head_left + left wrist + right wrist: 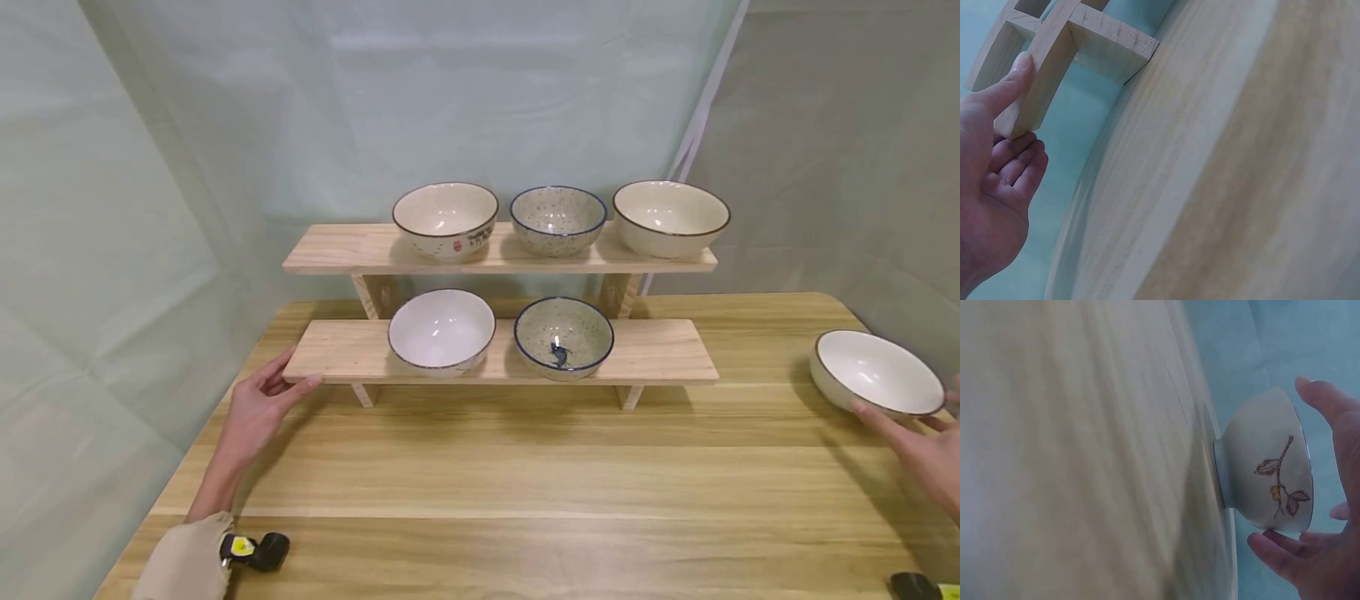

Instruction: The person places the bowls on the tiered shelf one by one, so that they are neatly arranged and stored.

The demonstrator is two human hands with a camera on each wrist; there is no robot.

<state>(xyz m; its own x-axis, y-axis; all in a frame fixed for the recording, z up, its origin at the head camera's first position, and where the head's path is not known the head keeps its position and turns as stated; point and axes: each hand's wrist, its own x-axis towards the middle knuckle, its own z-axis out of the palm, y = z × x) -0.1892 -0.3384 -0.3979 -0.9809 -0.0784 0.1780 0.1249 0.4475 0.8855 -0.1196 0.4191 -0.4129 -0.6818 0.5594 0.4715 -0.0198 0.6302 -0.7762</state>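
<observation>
My left hand [253, 414] grips the left end of the lower wooden shelf [337, 346], the thumb on its front edge; in the left wrist view, fingers [1022, 159] lie under that end. At the far right, my right hand [926, 458] holds a cream bowl with a dark rim [873, 375], its thumb and fingers at opposite sides. Seen from the right wrist, this bowl [1266, 469] has a brown leafy twig painted outside, and its foot is at the tabletop. Part of the right hand lies outside the head view.
A white bowl [442, 329] and a speckled blue-rimmed bowl [562, 333] stand on the lower shelf. On the upper shelf [337, 246] are a patterned cream bowl [446, 217], a speckled bowl [558, 217] and a plain cream bowl [671, 217]. Pale cloth [487, 100] hangs behind the wooden table [525, 475].
</observation>
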